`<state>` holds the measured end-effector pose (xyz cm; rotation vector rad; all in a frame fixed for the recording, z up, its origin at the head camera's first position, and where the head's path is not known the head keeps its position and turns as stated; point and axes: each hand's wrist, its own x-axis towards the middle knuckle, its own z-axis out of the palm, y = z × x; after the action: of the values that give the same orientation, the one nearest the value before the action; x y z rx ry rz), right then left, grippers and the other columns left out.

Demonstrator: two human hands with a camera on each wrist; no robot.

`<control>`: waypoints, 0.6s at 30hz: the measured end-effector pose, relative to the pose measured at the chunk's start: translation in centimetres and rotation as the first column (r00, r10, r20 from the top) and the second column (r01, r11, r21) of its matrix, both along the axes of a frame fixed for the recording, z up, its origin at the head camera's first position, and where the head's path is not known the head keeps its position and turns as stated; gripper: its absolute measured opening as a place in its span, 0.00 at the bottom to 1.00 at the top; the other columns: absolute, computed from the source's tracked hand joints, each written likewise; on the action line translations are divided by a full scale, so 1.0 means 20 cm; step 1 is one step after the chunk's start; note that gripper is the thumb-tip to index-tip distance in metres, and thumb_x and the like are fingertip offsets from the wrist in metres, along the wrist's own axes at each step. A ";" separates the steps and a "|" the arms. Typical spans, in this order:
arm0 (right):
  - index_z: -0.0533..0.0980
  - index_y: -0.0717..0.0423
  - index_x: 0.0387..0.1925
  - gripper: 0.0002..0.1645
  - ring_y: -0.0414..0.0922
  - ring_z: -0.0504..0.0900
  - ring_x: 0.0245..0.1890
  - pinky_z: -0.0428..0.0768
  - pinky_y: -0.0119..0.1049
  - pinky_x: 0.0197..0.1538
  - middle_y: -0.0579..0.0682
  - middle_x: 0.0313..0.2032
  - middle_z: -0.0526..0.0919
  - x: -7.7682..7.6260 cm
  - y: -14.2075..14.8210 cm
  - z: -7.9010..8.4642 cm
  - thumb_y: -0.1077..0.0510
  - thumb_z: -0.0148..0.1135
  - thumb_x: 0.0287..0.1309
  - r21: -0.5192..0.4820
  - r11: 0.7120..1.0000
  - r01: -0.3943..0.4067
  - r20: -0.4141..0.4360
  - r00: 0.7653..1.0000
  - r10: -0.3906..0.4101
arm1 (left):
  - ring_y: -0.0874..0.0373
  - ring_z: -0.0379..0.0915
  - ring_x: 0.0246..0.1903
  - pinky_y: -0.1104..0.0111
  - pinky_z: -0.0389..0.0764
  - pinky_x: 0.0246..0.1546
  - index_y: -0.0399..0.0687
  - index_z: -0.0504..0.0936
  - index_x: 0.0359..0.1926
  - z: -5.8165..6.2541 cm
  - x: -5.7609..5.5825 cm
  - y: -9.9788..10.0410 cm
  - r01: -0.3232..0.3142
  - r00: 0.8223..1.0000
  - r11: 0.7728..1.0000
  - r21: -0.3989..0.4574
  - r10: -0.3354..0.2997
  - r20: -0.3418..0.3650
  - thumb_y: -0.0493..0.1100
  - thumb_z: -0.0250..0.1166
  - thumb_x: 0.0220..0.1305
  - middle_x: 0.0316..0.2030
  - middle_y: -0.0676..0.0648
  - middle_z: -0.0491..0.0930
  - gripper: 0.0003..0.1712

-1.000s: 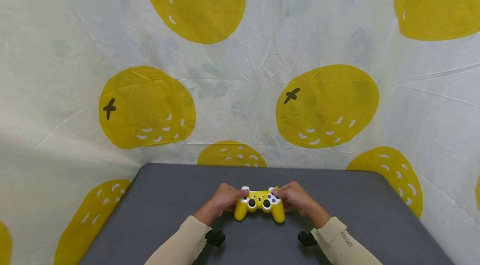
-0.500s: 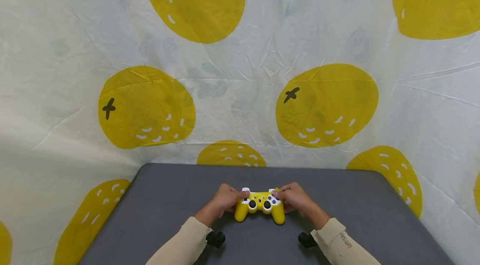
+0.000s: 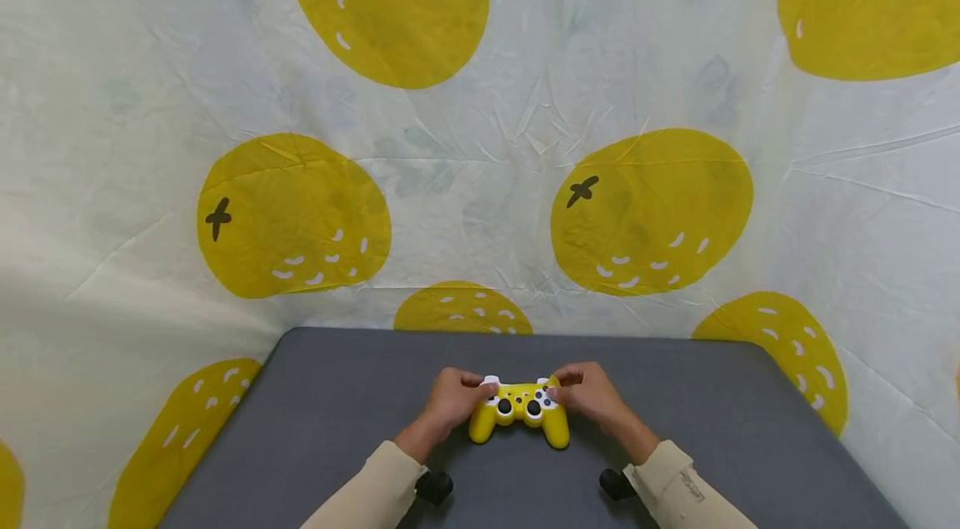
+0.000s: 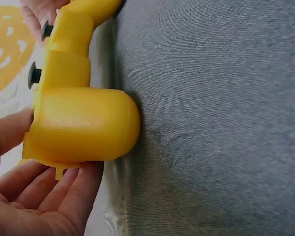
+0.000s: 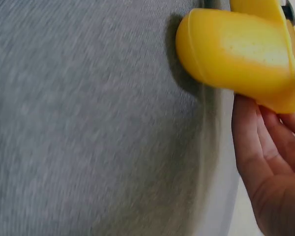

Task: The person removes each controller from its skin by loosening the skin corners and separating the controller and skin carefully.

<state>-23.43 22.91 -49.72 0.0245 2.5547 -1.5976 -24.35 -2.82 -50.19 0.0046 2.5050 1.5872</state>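
Yellow controller has barely moved, mid desk, grips apparently resting on it. Left hand and right hand both pinch its ends, thumbs on top; fingers now show higher at the corners, likely a regrip, not a reposition

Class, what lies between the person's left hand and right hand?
A yellow game controller, held by the left hand and right hand, as the head view shows.
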 end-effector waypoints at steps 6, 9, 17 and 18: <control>0.78 0.70 0.61 0.34 0.49 0.86 0.43 0.86 0.40 0.43 0.65 0.55 0.85 0.01 0.06 0.01 0.64 0.78 0.52 0.031 0.981 -0.190 -0.037 0.981 0.191 | 0.50 0.86 0.47 0.57 0.89 0.48 0.33 0.85 0.58 -0.02 0.02 -0.03 0.083 0.995 0.996 0.024 -0.082 -0.052 0.49 0.76 0.63 0.52 0.37 0.87 0.29; 0.75 0.71 0.64 0.40 0.50 0.86 0.46 0.85 0.40 0.43 0.66 0.56 0.84 0.00 0.08 -0.01 0.66 0.79 0.49 0.039 0.966 -0.257 -0.040 0.965 0.258 | 0.50 0.85 0.49 0.57 0.88 0.51 0.33 0.83 0.61 -0.02 0.02 -0.05 0.150 0.988 0.988 0.048 -0.148 -0.034 0.47 0.79 0.59 0.54 0.38 0.87 0.33; 0.78 0.66 0.53 0.30 0.49 0.83 0.42 0.83 0.38 0.39 0.60 0.48 0.84 -0.04 0.11 -0.05 0.70 0.78 0.45 0.060 0.966 -0.251 -0.118 0.959 0.256 | 0.55 0.84 0.46 0.59 0.88 0.47 0.39 0.83 0.62 -0.02 0.02 -0.07 0.295 0.951 0.956 0.008 -0.293 -0.096 0.34 0.81 0.53 0.52 0.41 0.88 0.33; 0.77 0.66 0.51 0.30 0.48 0.83 0.41 0.82 0.36 0.39 0.59 0.46 0.84 -0.04 0.11 -0.05 0.70 0.78 0.44 0.061 0.964 -0.259 -0.131 0.955 0.266 | 0.55 0.84 0.45 0.60 0.88 0.47 0.39 0.84 0.62 -0.02 0.01 -0.06 0.294 0.950 0.956 -0.004 -0.293 -0.103 0.34 0.81 0.53 0.51 0.41 0.89 0.33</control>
<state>-24.28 25.07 -50.80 -0.4183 2.5600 -1.4898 -24.06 -4.07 -50.53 0.4507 2.4277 1.5112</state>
